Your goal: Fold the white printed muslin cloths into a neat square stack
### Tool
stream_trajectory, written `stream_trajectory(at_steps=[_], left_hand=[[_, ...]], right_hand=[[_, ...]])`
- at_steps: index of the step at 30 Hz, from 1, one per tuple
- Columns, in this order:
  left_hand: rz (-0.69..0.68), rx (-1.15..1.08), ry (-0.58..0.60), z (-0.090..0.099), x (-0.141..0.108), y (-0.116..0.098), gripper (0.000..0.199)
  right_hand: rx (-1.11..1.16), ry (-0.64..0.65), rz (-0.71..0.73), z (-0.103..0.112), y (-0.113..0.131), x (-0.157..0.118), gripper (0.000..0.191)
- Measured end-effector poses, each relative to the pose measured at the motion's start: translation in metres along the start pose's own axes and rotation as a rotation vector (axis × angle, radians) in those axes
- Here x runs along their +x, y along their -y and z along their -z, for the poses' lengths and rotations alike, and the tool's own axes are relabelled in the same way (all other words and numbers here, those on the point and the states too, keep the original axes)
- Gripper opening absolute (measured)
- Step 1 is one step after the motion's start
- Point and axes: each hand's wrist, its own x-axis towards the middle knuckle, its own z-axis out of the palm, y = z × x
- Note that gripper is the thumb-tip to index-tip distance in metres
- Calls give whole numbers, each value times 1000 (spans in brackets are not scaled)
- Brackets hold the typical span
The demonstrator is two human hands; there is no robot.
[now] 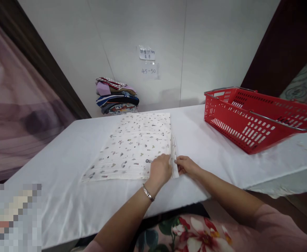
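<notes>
A white cloth with small printed motifs (132,147) lies spread in layers on the table, with a narrow loose strip along its right edge. My left hand (161,169), a silver bracelet at its wrist, is closed on the cloth near the lower right corner. Just to the right, my right hand (187,166) pinches the strip's edge between thumb and fingers. Both hands rest low over the table, close together. The fingertips of the left hand are partly hidden behind its back.
A red plastic basket (229,131) with metal handles stands at the table's right. Several folded fabrics make a stack (118,98) by the wall at the back. The white-covered table (103,206) has its front edge near my body. A pink curtain (24,101) hangs at left.
</notes>
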Motion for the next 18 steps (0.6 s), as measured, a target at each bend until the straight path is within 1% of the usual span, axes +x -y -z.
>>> stream_trajectory(at_steps=[1, 3, 6, 9, 13, 16, 18], left_hand=[[-33, -6, 51, -6, -2, -3, 27], [-67, -39, 94, -19, -6, -6, 28], [-69, -47, 69, -29, -11, -6, 28], [-80, 42, 50, -30, -14, -4, 23], [-88, 113, 37, -29, -19, -5, 24], [-73, 52, 33, -29, -23, -10, 23], [-76, -19, -4, -29, -28, -12, 25]], right_hand=[[-4, -3, -1, 0, 0, 0, 7], [-11, -6, -1, 1, 0, -1, 5], [-6, 2, 6, 1, -1, 0, 3], [-2, -8, 3, 0, -1, -1, 4], [15, -29, 4, -2, 1, -2, 5], [35, -27, 2, -1, 0, -2, 6], [59, -16, 4, 1, -1, -1, 7]])
